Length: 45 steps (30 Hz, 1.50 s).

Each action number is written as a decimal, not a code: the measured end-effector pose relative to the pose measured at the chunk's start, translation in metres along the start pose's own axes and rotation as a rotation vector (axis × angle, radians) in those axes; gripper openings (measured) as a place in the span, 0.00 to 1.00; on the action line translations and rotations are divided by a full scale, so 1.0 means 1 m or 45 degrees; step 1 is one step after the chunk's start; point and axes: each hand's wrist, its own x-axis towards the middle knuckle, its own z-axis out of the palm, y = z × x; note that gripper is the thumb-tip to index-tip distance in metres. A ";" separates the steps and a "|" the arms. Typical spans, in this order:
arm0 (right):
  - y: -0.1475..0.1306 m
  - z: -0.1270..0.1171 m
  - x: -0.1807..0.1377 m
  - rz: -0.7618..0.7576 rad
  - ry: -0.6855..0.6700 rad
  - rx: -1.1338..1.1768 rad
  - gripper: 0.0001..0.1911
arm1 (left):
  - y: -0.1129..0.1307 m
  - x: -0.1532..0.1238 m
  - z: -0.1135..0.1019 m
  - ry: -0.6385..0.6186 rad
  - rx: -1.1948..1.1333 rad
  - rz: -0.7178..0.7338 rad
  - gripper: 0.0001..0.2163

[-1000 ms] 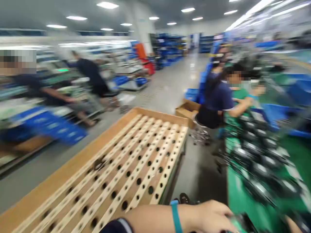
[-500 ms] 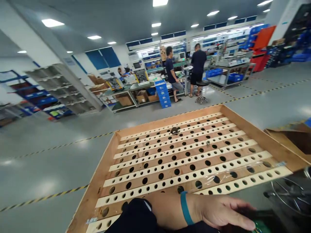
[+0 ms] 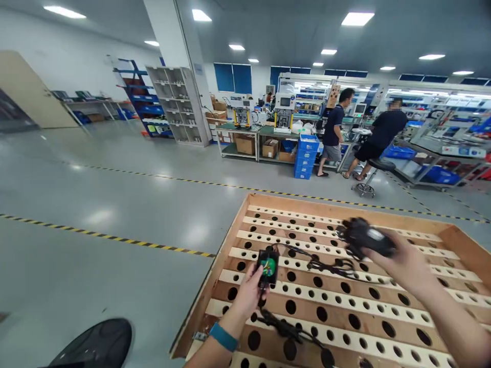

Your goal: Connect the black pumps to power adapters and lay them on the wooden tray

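Head view: left hand (image 3: 248, 295) pinching black rectangular housing with round green circuit board (image 3: 268, 267), right hand (image 3: 403, 263) gripping blurred black bundle with pale patch (image 3: 360, 239), both above hole-punched wooden tray (image 3: 307, 205), looped black cable (image 3: 326, 267) between them.

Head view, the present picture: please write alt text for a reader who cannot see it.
A person's left hand holds a black box showing a green board, while the right hand holds a blurred black item, both above a wooden tray with rows of holes. Black cables stretch over the tray; two people stand beyond it.
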 end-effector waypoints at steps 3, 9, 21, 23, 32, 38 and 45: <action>-0.105 0.077 0.059 -0.251 -0.515 -0.098 0.29 | -0.010 0.022 -0.058 0.231 0.097 -0.010 0.28; -0.231 0.232 0.128 -0.400 -0.822 -0.407 0.26 | -0.064 0.039 -0.121 0.354 0.351 -0.068 0.37; -0.218 0.301 0.164 -0.263 -0.790 -0.395 0.29 | -0.087 0.041 -0.145 0.350 1.285 0.197 0.42; -0.207 0.293 0.146 -0.217 -0.654 -0.366 0.32 | -0.081 0.040 -0.144 0.404 1.456 0.233 0.39; -0.162 0.293 0.022 0.350 -0.668 0.019 0.13 | -0.067 0.041 -0.122 0.187 1.858 0.308 0.32; -0.251 0.281 0.029 0.167 -0.628 0.137 0.25 | -0.062 0.043 -0.109 0.164 1.942 0.366 0.23; -0.271 0.229 -0.037 -0.414 -0.998 0.521 0.17 | -0.012 0.039 -0.072 0.228 2.346 0.209 0.25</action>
